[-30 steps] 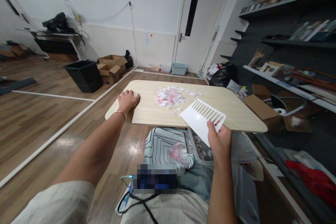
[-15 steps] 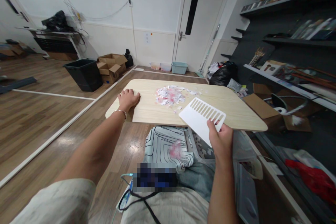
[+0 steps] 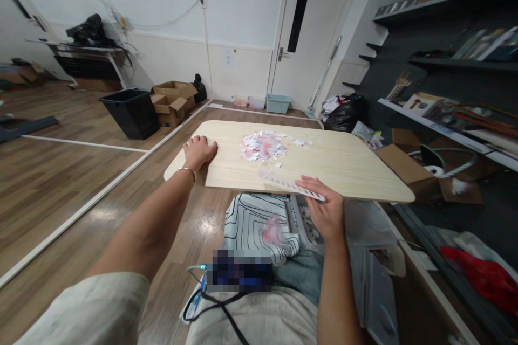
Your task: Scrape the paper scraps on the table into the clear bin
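My left hand [image 3: 199, 152] rests on the left part of the pale wooden tabletop [image 3: 348, 164], fingers spread and thumb apart. In my right hand [image 3: 326, 207] is a white plastic scraper [image 3: 289, 183] with a row of slots, seen nearly edge-on by the table's near edge. Whether the scraper touches the wood I cannot tell. Beyond it lies a loose pile of small white paper scraps [image 3: 263, 145], tinged pink in places. A few stray bits [image 3: 299, 142] lie to the pile's right, and one sits between pile and scraper.
Below the table's near edge are a patterned cloth [image 3: 251, 221] with a pink smear on my lap and a clear plastic bin [image 3: 309, 226] holding pale pieces. A black waste bin [image 3: 131, 113] and cardboard boxes [image 3: 172, 99] stand at left. Dark shelves [image 3: 437, 59] line the right.
My right hand has moved left and swung the scraper from face-on to nearly edge-on, lower over the table's near edge. My left hand has stayed in place.
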A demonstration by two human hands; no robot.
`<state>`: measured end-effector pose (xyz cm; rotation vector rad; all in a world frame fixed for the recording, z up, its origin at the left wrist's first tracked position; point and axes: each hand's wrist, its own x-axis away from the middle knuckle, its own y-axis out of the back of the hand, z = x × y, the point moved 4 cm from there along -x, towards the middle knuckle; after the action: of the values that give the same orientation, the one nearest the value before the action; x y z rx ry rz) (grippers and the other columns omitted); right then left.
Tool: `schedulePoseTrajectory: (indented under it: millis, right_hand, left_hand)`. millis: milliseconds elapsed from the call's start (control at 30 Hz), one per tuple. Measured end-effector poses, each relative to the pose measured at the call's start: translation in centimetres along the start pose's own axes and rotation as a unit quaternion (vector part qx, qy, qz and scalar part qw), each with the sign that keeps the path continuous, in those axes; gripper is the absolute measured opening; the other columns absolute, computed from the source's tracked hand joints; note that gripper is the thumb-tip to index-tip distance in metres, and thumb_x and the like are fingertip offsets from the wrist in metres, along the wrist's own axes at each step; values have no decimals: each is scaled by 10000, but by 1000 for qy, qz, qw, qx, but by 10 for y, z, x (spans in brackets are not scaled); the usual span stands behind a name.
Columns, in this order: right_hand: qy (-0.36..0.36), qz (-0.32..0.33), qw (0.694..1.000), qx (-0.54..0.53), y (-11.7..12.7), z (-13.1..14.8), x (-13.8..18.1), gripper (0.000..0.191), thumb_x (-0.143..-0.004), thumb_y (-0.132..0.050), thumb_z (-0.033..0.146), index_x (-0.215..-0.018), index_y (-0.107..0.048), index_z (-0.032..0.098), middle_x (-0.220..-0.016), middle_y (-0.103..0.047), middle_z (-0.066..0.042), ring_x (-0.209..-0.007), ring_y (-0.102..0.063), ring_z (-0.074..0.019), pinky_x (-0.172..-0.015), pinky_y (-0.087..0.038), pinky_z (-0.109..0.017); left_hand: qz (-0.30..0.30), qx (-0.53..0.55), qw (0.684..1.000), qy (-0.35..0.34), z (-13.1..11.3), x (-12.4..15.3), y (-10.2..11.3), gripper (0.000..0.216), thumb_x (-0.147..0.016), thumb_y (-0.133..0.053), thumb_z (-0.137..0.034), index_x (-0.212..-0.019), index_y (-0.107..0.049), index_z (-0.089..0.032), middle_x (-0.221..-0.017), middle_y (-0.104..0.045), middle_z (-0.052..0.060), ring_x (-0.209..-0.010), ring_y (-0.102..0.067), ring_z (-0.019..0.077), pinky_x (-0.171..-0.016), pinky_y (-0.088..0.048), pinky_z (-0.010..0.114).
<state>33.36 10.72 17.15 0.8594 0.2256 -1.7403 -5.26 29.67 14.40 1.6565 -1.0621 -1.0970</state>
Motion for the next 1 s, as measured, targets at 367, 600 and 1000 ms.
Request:
schedulePoseTrajectory:
  millis: [367, 600, 1000]
  right_hand:
    - [-69, -6, 997, -18, -13, -26, 5, 233, -828, -687, 269, -880, -912, 234, -962, -905, -119, -941, -873, -297, -905, -688, -404]
    - [-88, -29, 995, -36, -13, -26, 4, 205, -772, -662, 251, -786, -864, 224, -829, -873, -106, -818, -845, -259, -786, -665, -339]
    - [-116, -50, 990, -63, 0, -17, 3, 123, -736, -694, 257, -752, -815, 242, -779, -851, -68, -777, -817, -251, -767, -652, -340]
  left_hand:
    - [-4, 5, 1000, 3, 0, 0, 0, 694, -1033, -373, -537, -1458, -681, -82, -1610, -629, 313, -1505, -543, 474, -1206, -414, 618]
    - [-5, 4, 1000, 5, 0, 0, -1, 686, -1032, -376, -534, -1459, -681, -93, -1616, -628, 303, -1504, -544, 469, -1205, -415, 616]
    - [-6, 4, 1000, 6, -1, 0, 0, 690, -1027, -387, -527, -1457, -683, -75, -1587, -639, 324, -1488, -557, 484, -1199, -420, 618]
